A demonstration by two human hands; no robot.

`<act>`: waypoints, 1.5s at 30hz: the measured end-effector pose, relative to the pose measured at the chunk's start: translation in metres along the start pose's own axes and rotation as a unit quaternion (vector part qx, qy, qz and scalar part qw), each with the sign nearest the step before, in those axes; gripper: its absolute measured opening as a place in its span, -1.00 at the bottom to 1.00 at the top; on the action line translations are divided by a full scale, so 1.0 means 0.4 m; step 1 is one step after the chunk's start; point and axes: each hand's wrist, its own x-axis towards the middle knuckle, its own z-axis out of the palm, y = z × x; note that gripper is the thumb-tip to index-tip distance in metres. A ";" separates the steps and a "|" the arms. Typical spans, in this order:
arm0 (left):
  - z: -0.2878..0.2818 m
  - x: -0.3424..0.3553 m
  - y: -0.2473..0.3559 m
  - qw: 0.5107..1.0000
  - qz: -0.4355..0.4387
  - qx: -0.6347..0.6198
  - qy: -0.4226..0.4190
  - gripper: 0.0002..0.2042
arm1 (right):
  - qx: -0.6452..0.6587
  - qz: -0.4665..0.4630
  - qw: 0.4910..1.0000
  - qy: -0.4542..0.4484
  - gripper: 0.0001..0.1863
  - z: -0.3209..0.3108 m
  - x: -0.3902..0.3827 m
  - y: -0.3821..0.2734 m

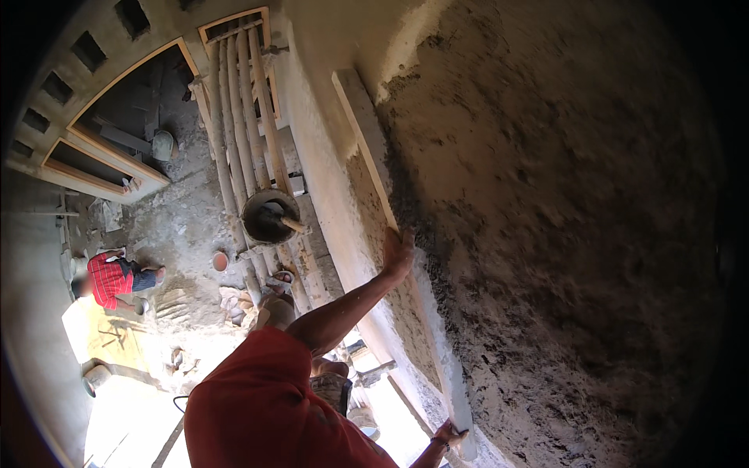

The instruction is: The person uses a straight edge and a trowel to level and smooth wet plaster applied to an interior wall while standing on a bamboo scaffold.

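A long straight wooden board [367,140] lies along the edge of a wall, its lower part coated with pale mortar. My left hand [398,256] is closed around its edge near the middle, with the arm stretched out. Lower down, my right hand [449,435] grips the board's near end; a dark band circles that wrist. Rough, damp-looking plaster [546,234] covers the wall face beside the board. On the other side of it runs a smoother, paler wall strip [331,203].
Wooden poles [234,117] form a scaffold under me, carrying a black bucket [246,222] with a wooden-handled tool. Far below, a person [113,277] in a red shirt bends near a yellowish sheet [117,339]. A reddish bowl [221,260] and rubble lie on the floor.
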 end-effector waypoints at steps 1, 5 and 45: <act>-0.001 -0.012 -0.002 0.999 0.015 -0.032 0.007 -0.71 | 0.021 0.018 0.999 -0.021 -0.45 -0.022 0.029 0.004; 0.007 -0.026 0.047 0.998 0.024 -0.052 -0.001 -0.71 | -0.010 0.001 1.000 -0.002 -0.48 -0.041 0.047 -0.007; 0.007 0.056 0.300 0.991 0.107 0.025 0.073 -0.68 | 0.012 0.045 0.998 -0.032 -0.49 0.195 -0.141 -0.008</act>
